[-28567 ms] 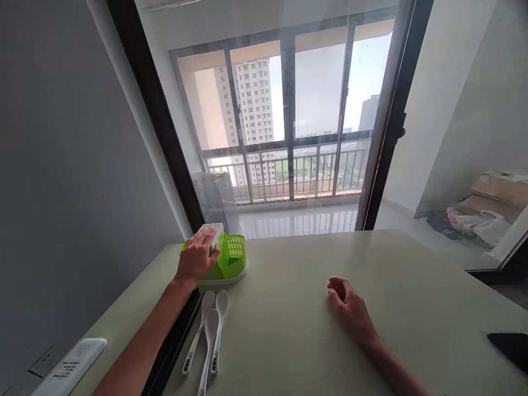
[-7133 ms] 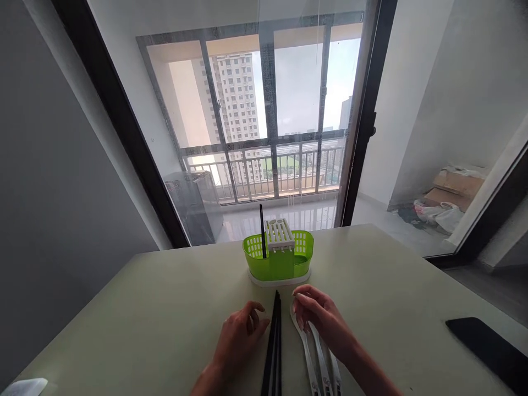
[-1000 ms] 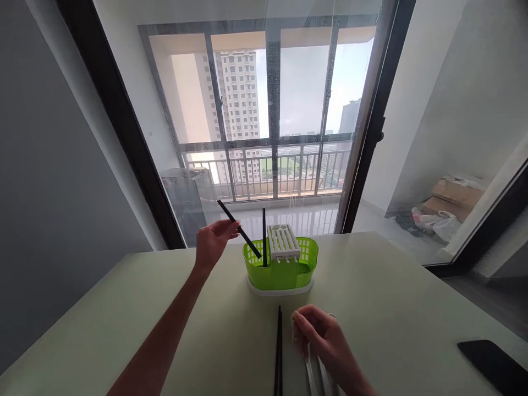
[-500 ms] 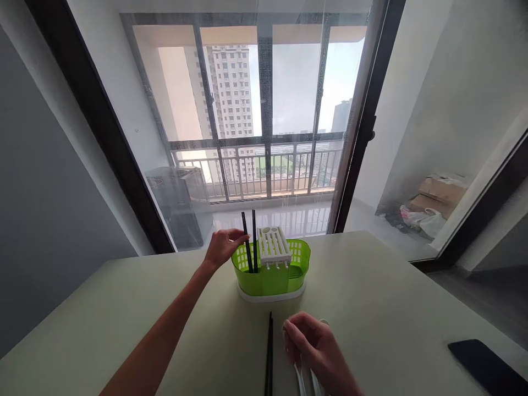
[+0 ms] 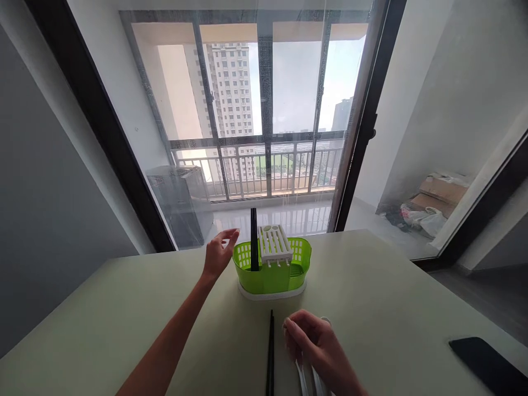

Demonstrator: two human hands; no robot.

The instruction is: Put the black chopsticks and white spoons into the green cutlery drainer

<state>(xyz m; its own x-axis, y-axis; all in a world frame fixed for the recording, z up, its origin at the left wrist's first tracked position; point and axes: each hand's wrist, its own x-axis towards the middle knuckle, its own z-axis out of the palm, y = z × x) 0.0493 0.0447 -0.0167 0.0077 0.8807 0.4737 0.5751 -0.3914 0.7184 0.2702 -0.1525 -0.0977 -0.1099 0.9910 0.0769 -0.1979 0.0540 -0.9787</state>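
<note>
In the head view, a green plastic basket (image 5: 274, 282) on a white base stands near the table's far edge. Black chopsticks (image 5: 253, 239) stand upright in its left part. Over its middle sits a white slotted rack (image 5: 274, 243). Just left of the basket, my left hand (image 5: 221, 253) is raised and holds nothing, fingers loosely apart. My right hand (image 5: 311, 344) is closed in a pinch in front of the basket; whatever its fingertips hold, if anything, is hidden. Beneath it lie white utensils (image 5: 302, 379), partly covered. More black chopsticks (image 5: 270, 355) lie left of that hand.
A dark, flat, phone-like object (image 5: 489, 363) lies on the pale table (image 5: 379, 308) at the right. Past the table's far edge are a glass door and a balcony with a railing (image 5: 284, 170). Cardboard boxes (image 5: 439, 192) and bags are behind the glass at right.
My left hand has let go of the chopsticks and moved slightly left. They now stand together with the others in the basket. My right hand has hardly moved.
</note>
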